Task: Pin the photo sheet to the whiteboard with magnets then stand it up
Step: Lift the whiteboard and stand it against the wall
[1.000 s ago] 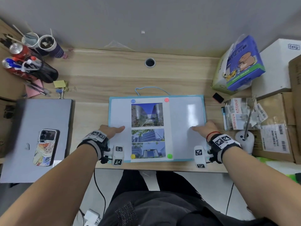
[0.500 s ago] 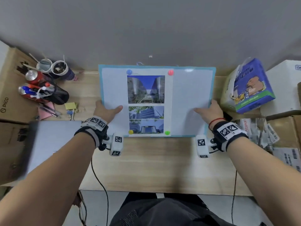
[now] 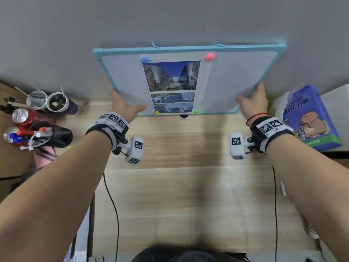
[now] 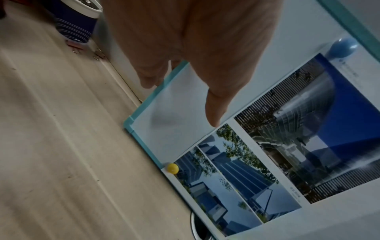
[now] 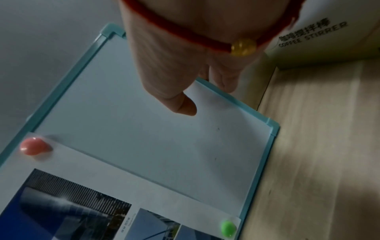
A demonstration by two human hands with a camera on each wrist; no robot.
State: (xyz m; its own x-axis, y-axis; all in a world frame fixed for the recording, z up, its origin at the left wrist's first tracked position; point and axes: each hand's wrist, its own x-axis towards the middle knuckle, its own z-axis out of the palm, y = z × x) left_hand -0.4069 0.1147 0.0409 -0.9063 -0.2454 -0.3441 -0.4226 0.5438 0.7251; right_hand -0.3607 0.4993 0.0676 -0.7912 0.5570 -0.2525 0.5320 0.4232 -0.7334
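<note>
Pale wood desk [image 3: 188, 186] filled the lower half of the head view, backed by a plain grey wall [image 3: 170, 19] across the top. At centre, a teal-framed whiteboard [image 3: 236, 82] stood nearly upright, its bottom edge at the back of the desk and its top edge close to the wall; whether it touched the wall could not be told.

The photo sheet [image 3: 173, 86] lay flat on the board's middle, showing building photographs. It was pinned at its corners by a blue magnet [image 3: 145, 59], a pink magnet [image 3: 210, 57], a yellow magnet [image 3: 157, 112] and a green magnet [image 3: 196, 111]. Tiny captions on the sheet were too blurred to read.

The left hand [image 3: 123, 106] pinched the board's left edge, thumb on the front face, fingers hidden behind. The right hand [image 3: 253, 100] pinched the right edge likewise, thumb in front, fingers wrapped out of sight.

At left centre stood two paper cups [image 3: 47, 103] with stirrers and dark residue, two drink cans [image 3: 19, 115], and a black pouch [image 3: 47, 137] holding pens. At right, a blue package [image 3: 309, 118] bore a cartoon animal and unreadable characters. In the right wrist view, a pale box [image 5: 320, 32] read "COFFEE STIRRER". A desk cable hole [image 3: 183, 116] was half hidden beneath the board.
</note>
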